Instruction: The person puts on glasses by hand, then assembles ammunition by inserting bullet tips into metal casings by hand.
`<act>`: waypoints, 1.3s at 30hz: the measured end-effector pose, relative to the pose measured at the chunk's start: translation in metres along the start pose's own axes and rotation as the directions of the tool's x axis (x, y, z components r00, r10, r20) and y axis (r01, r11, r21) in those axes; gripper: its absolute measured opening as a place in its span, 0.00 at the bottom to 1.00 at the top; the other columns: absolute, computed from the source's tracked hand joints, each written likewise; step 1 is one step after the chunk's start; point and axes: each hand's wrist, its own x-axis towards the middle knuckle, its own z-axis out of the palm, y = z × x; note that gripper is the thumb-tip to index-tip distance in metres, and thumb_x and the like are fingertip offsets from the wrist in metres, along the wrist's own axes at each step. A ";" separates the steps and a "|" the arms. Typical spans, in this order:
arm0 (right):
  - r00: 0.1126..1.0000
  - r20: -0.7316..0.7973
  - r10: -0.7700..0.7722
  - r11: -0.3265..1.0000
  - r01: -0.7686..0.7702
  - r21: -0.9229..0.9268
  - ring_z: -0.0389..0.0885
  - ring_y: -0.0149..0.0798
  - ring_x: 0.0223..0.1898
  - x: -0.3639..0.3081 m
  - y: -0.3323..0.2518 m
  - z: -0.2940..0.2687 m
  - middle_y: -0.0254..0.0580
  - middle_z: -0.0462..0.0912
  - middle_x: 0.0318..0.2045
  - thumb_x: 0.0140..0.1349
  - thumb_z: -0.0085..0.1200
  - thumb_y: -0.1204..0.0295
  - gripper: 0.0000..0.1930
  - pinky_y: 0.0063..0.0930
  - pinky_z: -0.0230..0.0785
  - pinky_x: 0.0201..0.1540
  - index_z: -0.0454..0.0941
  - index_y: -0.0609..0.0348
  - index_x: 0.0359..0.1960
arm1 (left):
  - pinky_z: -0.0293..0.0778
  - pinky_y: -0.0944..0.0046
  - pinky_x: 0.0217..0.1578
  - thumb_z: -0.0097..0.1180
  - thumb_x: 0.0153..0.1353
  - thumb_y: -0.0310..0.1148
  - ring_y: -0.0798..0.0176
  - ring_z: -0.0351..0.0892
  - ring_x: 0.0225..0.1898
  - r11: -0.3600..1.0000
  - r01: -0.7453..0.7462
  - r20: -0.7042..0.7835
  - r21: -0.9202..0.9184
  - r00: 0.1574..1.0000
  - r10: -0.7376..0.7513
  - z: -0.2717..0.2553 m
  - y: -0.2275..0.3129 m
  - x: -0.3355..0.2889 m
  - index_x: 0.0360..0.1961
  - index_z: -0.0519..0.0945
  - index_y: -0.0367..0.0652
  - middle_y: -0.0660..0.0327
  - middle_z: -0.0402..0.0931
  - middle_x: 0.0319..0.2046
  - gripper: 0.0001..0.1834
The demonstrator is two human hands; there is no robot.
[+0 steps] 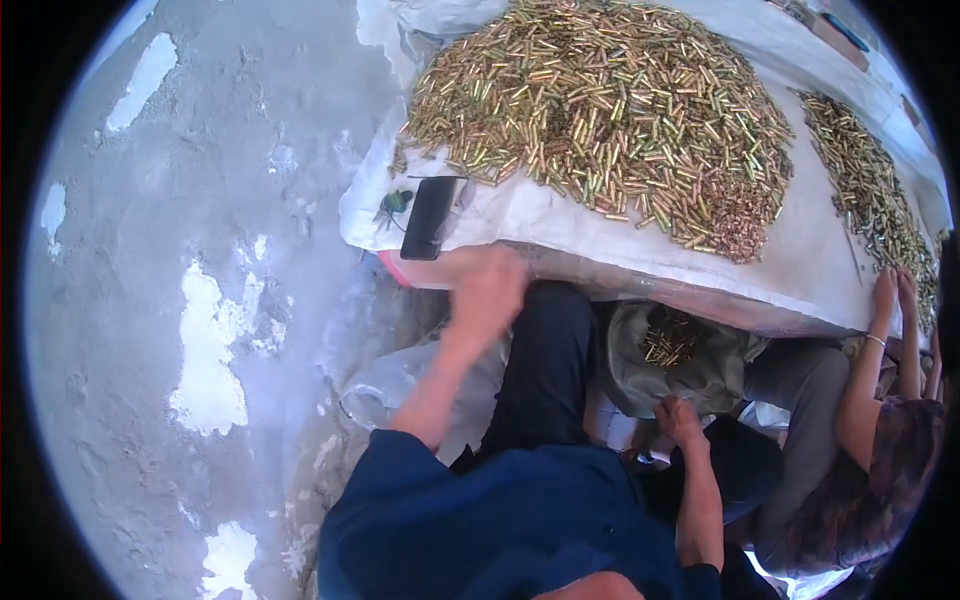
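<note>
My left hand is at the near edge of the table, close to a black phone. It is smeared by motion, so its fingers and anything in them cannot be made out. Lower down, my right hand is closed on the near rim of a grey-green bag. Inside the bag lie several small brass-coloured metal cylinders. A large heap of similar metal cylinders covers much of the white sheet on the table, with coppery pieces at its near right corner.
To the right, another person's hands are at a second heap of metal pieces. A small dark green object sits beside the phone. A grey wall with peeling white patches rises on the left. Clear plastic hangs beside my leg.
</note>
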 end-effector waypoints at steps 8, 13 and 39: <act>0.999 0.008 -0.034 0.997 0.034 0.075 0.81 0.62 0.39 -0.002 0.017 0.004 0.61 0.82 0.34 0.60 0.54 0.64 0.14 0.50 0.73 0.41 0.82 0.65 0.32 | 0.76 0.49 0.43 0.59 0.61 0.42 0.45 0.84 0.38 0.935 0.302 0.026 0.186 0.950 -0.312 -0.011 -0.146 0.015 0.51 0.80 0.40 0.45 0.83 0.34 0.21; 0.999 0.029 0.045 0.998 -0.046 0.030 0.82 0.61 0.38 0.004 0.017 0.009 0.60 0.83 0.33 0.60 0.52 0.62 0.15 0.50 0.73 0.40 0.83 0.62 0.32 | 0.76 0.51 0.42 0.58 0.61 0.43 0.47 0.85 0.39 0.933 0.338 0.026 0.124 0.939 -0.344 -0.008 -0.144 0.016 0.47 0.83 0.44 0.49 0.85 0.36 0.18; 0.958 -0.268 0.100 0.674 0.133 0.727 0.81 0.37 0.27 0.004 -0.083 -0.132 0.43 0.79 0.22 0.72 0.46 0.57 0.20 0.31 0.71 0.29 0.76 0.64 0.34 | 0.76 0.54 0.34 0.58 0.59 0.21 0.48 0.79 0.34 0.853 -0.503 -0.181 -0.138 0.860 0.478 0.026 0.036 0.017 0.42 0.80 0.39 0.51 0.78 0.34 0.10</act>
